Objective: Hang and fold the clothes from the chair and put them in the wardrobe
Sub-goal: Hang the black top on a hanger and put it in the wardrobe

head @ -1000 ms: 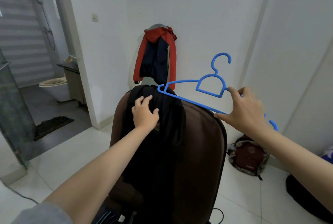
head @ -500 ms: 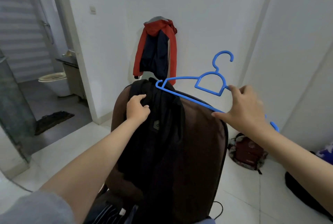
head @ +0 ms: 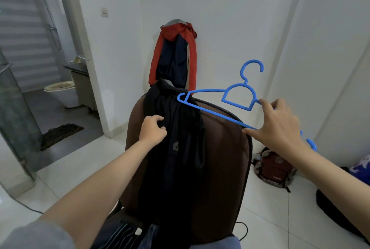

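A black garment [head: 176,148] hangs over the back of a brown chair [head: 220,158]. My left hand [head: 153,130] grips a fold of the black garment near its top left edge. My right hand [head: 277,126] holds a blue plastic hanger [head: 238,96] by its lower bar, above the chair's right shoulder. The hanger's left tip touches the garment's top. More clothes, some striped [head: 118,234], lie on the chair seat at the bottom.
A red and navy jacket [head: 174,56] hangs on the white wall behind the chair. A red backpack [head: 274,166] lies on the tiled floor at the right, with dark bags [head: 336,204] beyond. A bathroom doorway with a toilet [head: 62,90] opens at the left.
My left hand slid from the garment's top down to its left edge and closed on the cloth, which now stands lifted at the top. The hanger shifted slightly.
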`<move>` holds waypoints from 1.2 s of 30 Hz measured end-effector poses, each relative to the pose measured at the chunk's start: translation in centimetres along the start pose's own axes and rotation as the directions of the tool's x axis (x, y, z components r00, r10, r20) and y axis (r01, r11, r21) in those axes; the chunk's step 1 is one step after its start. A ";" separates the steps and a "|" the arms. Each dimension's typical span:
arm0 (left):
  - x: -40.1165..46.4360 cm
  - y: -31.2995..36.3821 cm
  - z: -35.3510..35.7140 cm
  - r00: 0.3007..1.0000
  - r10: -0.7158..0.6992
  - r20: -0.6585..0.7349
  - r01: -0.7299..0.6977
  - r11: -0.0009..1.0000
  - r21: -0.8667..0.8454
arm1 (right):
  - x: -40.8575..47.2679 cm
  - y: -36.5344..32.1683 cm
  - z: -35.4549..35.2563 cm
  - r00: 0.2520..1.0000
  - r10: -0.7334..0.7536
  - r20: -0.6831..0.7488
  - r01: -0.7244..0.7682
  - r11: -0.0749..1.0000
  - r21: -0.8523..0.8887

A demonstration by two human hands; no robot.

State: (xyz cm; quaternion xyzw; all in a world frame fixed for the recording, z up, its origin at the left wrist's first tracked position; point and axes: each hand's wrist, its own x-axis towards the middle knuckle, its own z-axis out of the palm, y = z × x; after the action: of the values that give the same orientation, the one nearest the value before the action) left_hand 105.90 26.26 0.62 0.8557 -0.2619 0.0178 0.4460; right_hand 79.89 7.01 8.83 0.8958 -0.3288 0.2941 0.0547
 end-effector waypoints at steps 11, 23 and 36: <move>6.4 4.1 -1.8 0.965 0.261 -0.010 -0.256 0.953 0.164 | 0.8 1.5 1.3 0.998 -0.048 -0.033 0.047 0.999 -0.005; 9.8 6.9 -3.6 0.906 0.382 -0.182 -0.348 0.917 0.194 | 1.3 2.0 2.0 0.983 -0.104 -0.153 0.118 0.990 0.081; 5.8 13.2 -7.8 0.937 0.324 0.132 -0.342 0.928 0.146 | 0.3 -0.2 -0.3 0.957 -0.148 -0.251 0.176 0.980 0.095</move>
State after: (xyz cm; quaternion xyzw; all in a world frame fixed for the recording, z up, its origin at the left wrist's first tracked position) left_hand 106.37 23.62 16.75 0.8328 -0.4242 0.0700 0.3487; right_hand 80.05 7.14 9.25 0.8787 -0.2273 0.4145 0.0662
